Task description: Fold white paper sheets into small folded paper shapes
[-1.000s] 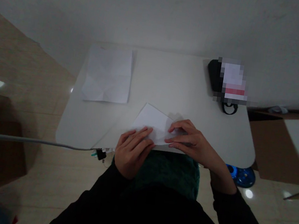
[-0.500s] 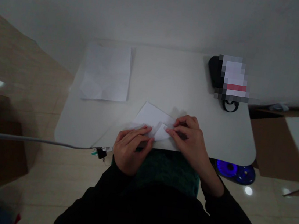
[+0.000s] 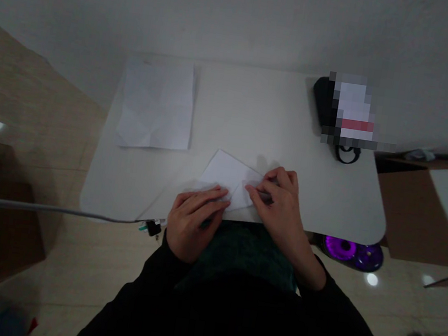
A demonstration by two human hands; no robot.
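Note:
A folded sheet of white paper (image 3: 228, 168) lies slantwise near the front edge of the white table (image 3: 240, 109). My left hand (image 3: 194, 216) rests on its lower left part with the fingers stretched out and a gap between thumb and forefinger. At the paper's right side, my right hand (image 3: 280, 201) has thumb and fingers closed on a small folded flap (image 3: 240, 195). The curled fingers hide the right end of the paper.
Another creased paper sheet (image 3: 157, 106) lies at the table's back left. A black case (image 3: 323, 104) with a strap, partly pixelated, stands at the back right. A grey cable (image 3: 55, 211) runs to the front left edge. Cardboard (image 3: 421, 218) stands to the right.
My right thumb and fingers have shifted slightly left and inward, and the small flap now lies flatter on the paper. My left hand has barely moved, its thumb a little lower.

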